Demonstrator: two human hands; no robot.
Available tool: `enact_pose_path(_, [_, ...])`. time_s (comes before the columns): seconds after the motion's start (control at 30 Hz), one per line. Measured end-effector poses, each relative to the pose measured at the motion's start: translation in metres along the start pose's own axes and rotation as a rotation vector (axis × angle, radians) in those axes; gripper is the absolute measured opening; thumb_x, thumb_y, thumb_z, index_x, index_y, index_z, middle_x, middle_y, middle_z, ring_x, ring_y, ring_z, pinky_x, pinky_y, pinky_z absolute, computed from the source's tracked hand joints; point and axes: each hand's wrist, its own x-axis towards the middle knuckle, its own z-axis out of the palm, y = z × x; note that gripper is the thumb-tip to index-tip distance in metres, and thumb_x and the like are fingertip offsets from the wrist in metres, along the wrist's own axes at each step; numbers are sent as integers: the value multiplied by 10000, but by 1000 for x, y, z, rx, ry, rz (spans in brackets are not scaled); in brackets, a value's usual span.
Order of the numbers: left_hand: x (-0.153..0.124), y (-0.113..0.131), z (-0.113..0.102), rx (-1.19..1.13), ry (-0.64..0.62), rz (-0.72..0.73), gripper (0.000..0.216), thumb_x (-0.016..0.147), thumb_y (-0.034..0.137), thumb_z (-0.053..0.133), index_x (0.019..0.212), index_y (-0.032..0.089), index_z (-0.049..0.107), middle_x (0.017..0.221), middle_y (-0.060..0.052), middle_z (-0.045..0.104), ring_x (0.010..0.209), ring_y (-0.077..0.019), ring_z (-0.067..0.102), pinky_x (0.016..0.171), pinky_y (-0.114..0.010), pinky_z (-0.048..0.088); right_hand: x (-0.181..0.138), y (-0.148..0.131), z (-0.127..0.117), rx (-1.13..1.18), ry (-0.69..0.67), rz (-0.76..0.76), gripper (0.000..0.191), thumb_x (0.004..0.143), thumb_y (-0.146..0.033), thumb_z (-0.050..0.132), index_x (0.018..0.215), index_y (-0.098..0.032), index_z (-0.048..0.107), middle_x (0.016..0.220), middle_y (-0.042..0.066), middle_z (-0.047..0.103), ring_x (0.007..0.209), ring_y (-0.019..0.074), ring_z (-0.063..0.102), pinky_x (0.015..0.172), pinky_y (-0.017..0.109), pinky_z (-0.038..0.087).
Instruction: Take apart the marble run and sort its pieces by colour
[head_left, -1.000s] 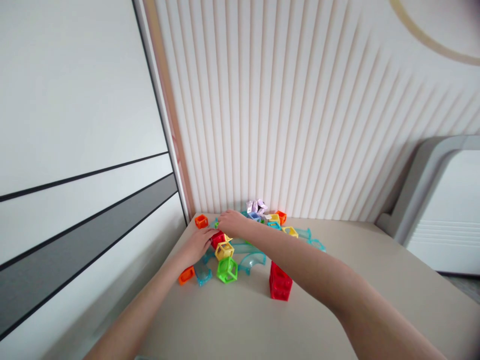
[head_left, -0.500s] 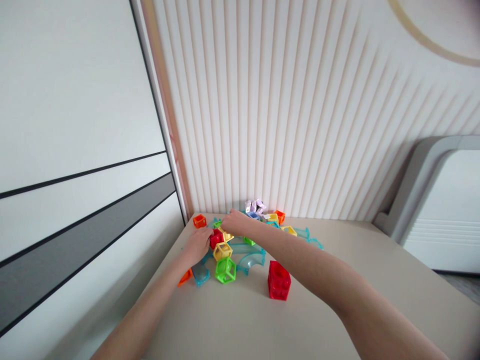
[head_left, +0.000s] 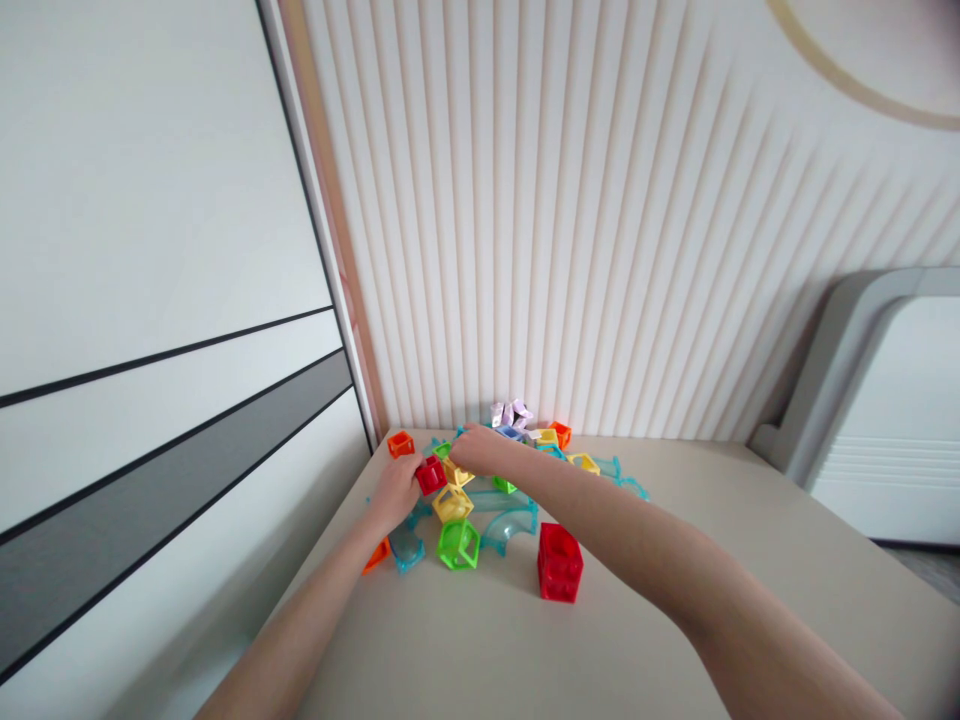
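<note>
A heap of coloured plastic frame cubes and clear teal curved track pieces lies at the far left of a beige table [head_left: 487,650]. My left hand [head_left: 396,492] grips a small red cube [head_left: 431,475] at the heap's left side. My right hand [head_left: 480,450] reaches over the heap's back, fingers curled down onto a yellow piece [head_left: 454,472] beside the red cube; whether it grips that piece is unclear. A yellow cube [head_left: 452,503] and a green cube [head_left: 458,545] lie just in front of my hands. A stack of two red cubes [head_left: 559,562] stands to the right.
An orange cube [head_left: 400,443] sits at the far left corner. Lilac pieces [head_left: 511,412], more yellow and orange cubes [head_left: 559,434] and teal tracks [head_left: 507,522] lie against the ribbed wall. A white panelled wall runs along the left; a white appliance [head_left: 885,420] stands at the right.
My left hand has lifted the red cube slightly up and right. My right hand has shifted a little to the right over the heap. The view has moved slightly.
</note>
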Motion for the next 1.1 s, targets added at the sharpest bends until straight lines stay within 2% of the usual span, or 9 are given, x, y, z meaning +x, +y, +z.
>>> enact_pose_path(0.37, [3,-11,1,-114,121,-104,198,831,74,396,763,207,527,727,-13,591,737,-197,597,669,-294,422,-5,-1,1,-9,26,-6,126,916,-128,629,903,-177,744,1035,79,789,964,199,738,935,334,485])
enact_pose_path(0.5, [2,-10,2,-126,126,-95,182,835,88,424,741,205,527,713,-14,592,716,-196,592,662,-298,412,-9,0,-7,-5,48,-27,105,903,-127,648,873,-179,734,1007,66,785,970,201,727,960,356,468])
enact_pose_path(0.6, [2,-9,3,-139,129,-93,178,824,82,438,740,205,535,704,-12,597,707,-195,598,663,-299,421,-10,-1,-18,11,94,-27,68,922,-201,659,951,-171,713,1043,79,765,997,218,716,900,354,493])
enact_pose_path(0.73, [4,-12,3,-172,141,-107,176,842,104,433,795,198,574,746,-23,639,739,-200,630,689,-309,461,-6,-9,-28,35,163,-12,385,909,-445,692,1132,-137,637,1139,117,714,1047,251,695,832,348,514])
enact_pose_path(0.9, [3,-12,0,-210,148,-105,213,888,138,404,896,183,612,814,-30,685,790,-198,666,730,-316,509,1,-20,-22,67,273,55,540,862,-492,734,1214,-123,557,1170,138,678,1014,260,701,815,352,510])
enact_pose_path(0.97, [3,-9,1,-211,140,-86,216,888,131,413,918,181,621,862,-46,706,835,-204,678,759,-323,516,4,-22,-18,67,322,38,498,913,-440,682,1273,-137,519,1185,135,673,1013,248,700,807,352,504])
enact_pose_path(1.0, [3,-8,1,-207,135,-76,221,885,122,415,923,179,625,883,-57,712,856,-210,681,773,-329,517,5,-23,-16,56,341,15,419,953,-391,633,1272,-143,523,1174,133,678,1012,241,697,803,351,498])
enact_pose_path(1.1, [2,-6,3,-184,123,-51,228,862,88,422,895,181,628,886,-77,710,859,-226,677,782,-351,516,9,-23,-12,9,357,-76,185,1021,-220,482,1120,-127,607,1068,129,703,969,229,686,797,357,476])
